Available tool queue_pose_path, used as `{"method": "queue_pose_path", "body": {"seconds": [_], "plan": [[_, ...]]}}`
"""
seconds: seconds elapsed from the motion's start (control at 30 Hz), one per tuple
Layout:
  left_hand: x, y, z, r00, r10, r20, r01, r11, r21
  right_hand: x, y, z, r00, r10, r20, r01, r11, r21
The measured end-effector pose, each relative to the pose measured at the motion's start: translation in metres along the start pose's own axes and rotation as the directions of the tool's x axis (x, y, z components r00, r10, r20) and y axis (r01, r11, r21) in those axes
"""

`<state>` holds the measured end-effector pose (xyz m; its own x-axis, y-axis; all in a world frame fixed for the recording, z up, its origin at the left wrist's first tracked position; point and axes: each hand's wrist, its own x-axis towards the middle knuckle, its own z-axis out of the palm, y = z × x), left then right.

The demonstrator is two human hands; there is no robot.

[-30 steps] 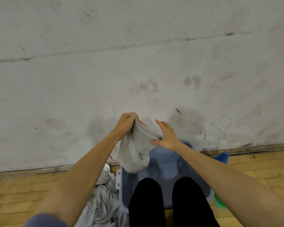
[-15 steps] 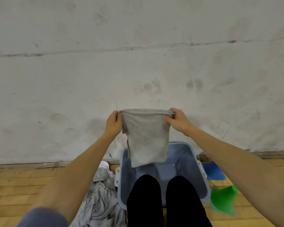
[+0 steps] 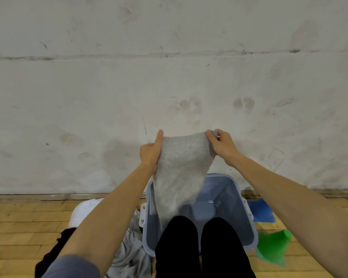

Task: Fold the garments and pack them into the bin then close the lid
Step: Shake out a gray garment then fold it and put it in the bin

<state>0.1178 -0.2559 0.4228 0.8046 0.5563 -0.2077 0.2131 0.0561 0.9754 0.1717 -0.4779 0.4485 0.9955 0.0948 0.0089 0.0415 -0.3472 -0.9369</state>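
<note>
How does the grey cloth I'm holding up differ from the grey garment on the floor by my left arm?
The grey cloth hangs fairly flat in the air over the bin, while the grey garment lies crumpled on the floor beside it. The cloth is held at its top by the left hand and right hand; the garment is untouched. The cloth is in full view; the left arm covers part of the garment. Both are grey.

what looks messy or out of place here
The grey garment hangs neatly from both hands, left hand and right hand, above the open bin. The odd bits are on the floor: a crumpled grey pile left of the bin, and blue cloth and green cloth loose on its right.
</note>
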Motion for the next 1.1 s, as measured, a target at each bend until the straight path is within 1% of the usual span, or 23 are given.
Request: {"method": "queue_pose_path", "body": {"seconds": [0.03,0.07,0.1,0.17,0.27,0.43,0.53,0.63,0.7,0.8,0.87,0.9,0.97,1.03,1.07,1.1], "plan": [[0.000,-0.005,0.001,0.998,-0.010,0.065,0.009,1.000,0.014,0.002,0.002,0.003,1.000,-0.003,-0.005,0.003,1.000,-0.007],[0.001,-0.009,0.001,0.995,0.019,0.101,-0.020,1.000,0.015,0.003,0.004,0.005,1.000,-0.018,-0.009,0.018,1.000,-0.012],[0.004,-0.014,0.001,0.993,0.064,0.101,-0.065,0.998,0.008,0.004,0.006,0.006,0.999,-0.036,-0.008,0.035,0.999,-0.024],[0.005,-0.018,0.002,0.989,0.140,0.054,-0.140,0.990,-0.013,0.003,0.011,0.007,0.997,-0.081,-0.007,0.081,0.995,-0.057],[-0.001,-0.018,0.002,0.977,0.211,0.031,-0.211,0.978,-0.003,0.002,0.023,0.006,0.989,-0.127,-0.078,0.120,0.989,-0.090],[-0.015,-0.036,-0.006,0.953,0.288,0.095,-0.298,0.949,0.102,-0.016,0.038,-0.002,0.971,-0.160,-0.175,0.138,0.981,-0.133],[-0.038,-0.049,-0.015,0.942,0.319,0.104,-0.330,0.937,0.114,-0.044,0.045,-0.006,0.971,-0.153,-0.182,0.135,0.985,-0.112],[-0.070,-0.068,-0.022,0.942,0.312,0.121,-0.326,0.938,0.121,-0.080,0.058,-0.009,0.975,-0.140,-0.171,0.124,0.987,-0.097],[-0.094,-0.088,-0.027,0.952,0.278,0.130,-0.296,0.945,0.139,-0.109,0.072,-0.010,0.978,-0.127,-0.166,0.113,0.990,-0.086],[-0.130,-0.123,-0.036,0.962,0.236,0.139,-0.257,0.952,0.165,-0.150,0.104,-0.009,0.985,-0.069,-0.158,0.052,0.993,-0.104],[-0.150,-0.140,-0.043,0.968,0.204,0.147,-0.226,0.961,0.161,-0.172,0.119,-0.009,0.990,-0.013,-0.141,0.001,0.996,-0.084],[-0.160,-0.142,-0.045,0.971,0.187,0.152,-0.209,0.967,0.148,-0.179,0.122,-0.010,0.993,0.012,-0.114,-0.020,0.997,-0.070],[-0.175,-0.149,-0.051,0.974,0.151,0.168,-0.175,0.975,0.139,-0.195,0.119,-0.013,0.998,0.070,0.011,-0.069,0.997,-0.037],[-0.188,-0.159,-0.057,0.971,0.124,0.205,-0.161,0.971,0.177,-0.209,0.116,-0.015,0.982,0.147,0.121,-0.143,0.989,-0.039],[-0.192,-0.167,-0.060,0.968,0.101,0.229,-0.146,0.971,0.187,-0.216,0.120,-0.015,0.973,0.191,0.130,-0.186,0.981,-0.050],[-0.197,-0.174,-0.062,0.966,0.078,0.246,-0.125,0.975,0.183,-0.224,0.127,-0.015,0.968,0.225,0.110,-0.220,0.974,-0.056]]}}
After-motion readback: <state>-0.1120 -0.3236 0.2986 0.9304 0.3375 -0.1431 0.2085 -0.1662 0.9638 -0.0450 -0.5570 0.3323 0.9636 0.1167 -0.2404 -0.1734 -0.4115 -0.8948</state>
